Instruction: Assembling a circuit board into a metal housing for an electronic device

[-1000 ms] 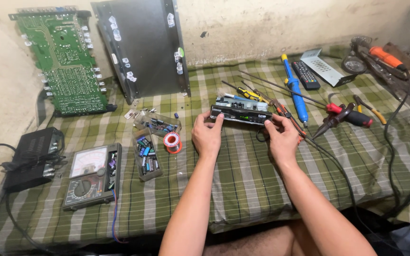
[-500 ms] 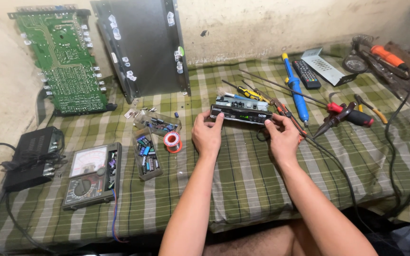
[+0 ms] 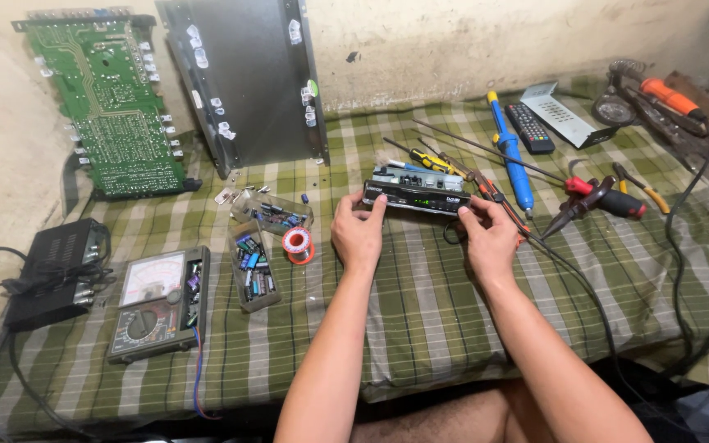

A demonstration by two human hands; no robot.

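small black receiver box (image 3: 417, 198), w/ a green lit display on its front, sits just above centre of the frame on the green checked cloth (image 3: 420, 312). left hand (image 3: 358, 232) grips its left end, fingers curled over the corner; right hand (image 3: 491, 239) grips the right end, thumb & fingers closed on it. both hands hold the box, front face toward the camera.

vs the earlier frames: box & hands are in about the same spot, box looks turned a bit more front-on so the display shows; otherwise nothing on the cloth has shifted.

just behind the box: yellow-handled screwdriver (image 3: 430, 160) & thin metal rods, upper centre. right of it, a blue tool (image 3: 510, 156) lying upright in frame, black remote (image 3: 530, 127) beside it, grey metal cover (image 3: 558, 108) further upper right. red-handled soldering iron (image 3: 601, 197) to the right of the right hand, cable running down to lower right. orange-handled tool (image 3: 666, 94) in the top right corner.

left of the left hand: red solder spool (image 3: 296, 243), near but apart. clear trays of small components (image 3: 253, 264) just left of that. analog multimeter (image 3: 154, 302) lower left, black box w/ cables (image 3: 57, 271) at far left. green circuit board (image 3: 112, 111) & grey metal panel (image 3: 244, 82) lean on the wall, upper left.
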